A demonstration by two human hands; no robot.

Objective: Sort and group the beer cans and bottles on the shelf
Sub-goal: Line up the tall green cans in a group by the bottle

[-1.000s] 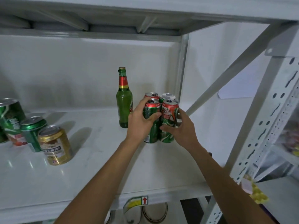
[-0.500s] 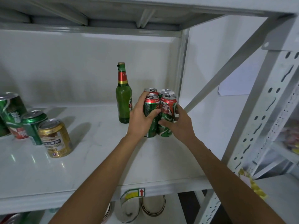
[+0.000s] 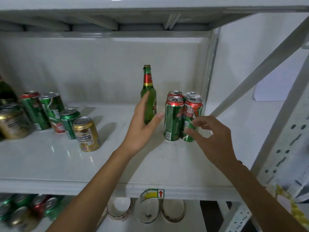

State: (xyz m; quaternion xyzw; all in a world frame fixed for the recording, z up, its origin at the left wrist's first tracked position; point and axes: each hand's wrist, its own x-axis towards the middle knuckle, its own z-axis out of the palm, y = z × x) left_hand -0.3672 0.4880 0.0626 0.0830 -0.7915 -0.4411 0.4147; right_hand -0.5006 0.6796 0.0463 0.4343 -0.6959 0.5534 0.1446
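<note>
Beer cans (image 3: 183,117), four packed tight at the shelf's (image 3: 83,164) back right corner, look grouped. My right hand (image 3: 212,138) hovers beside them, fingers loose, holding nothing. My left hand (image 3: 143,129) spreads toward the green bottle (image 3: 149,91), probably to shift it.

1. We saw bare shelf (image 3: 117,164) between the gold can (image 3: 87,133) and green bottle (image 3: 149,96).
2. Four clustered cans (image 3: 183,116) blocked the right corner, just beside the upright post (image 3: 209,72).
3. A narrow gap separated bottle and cluster.
</note>
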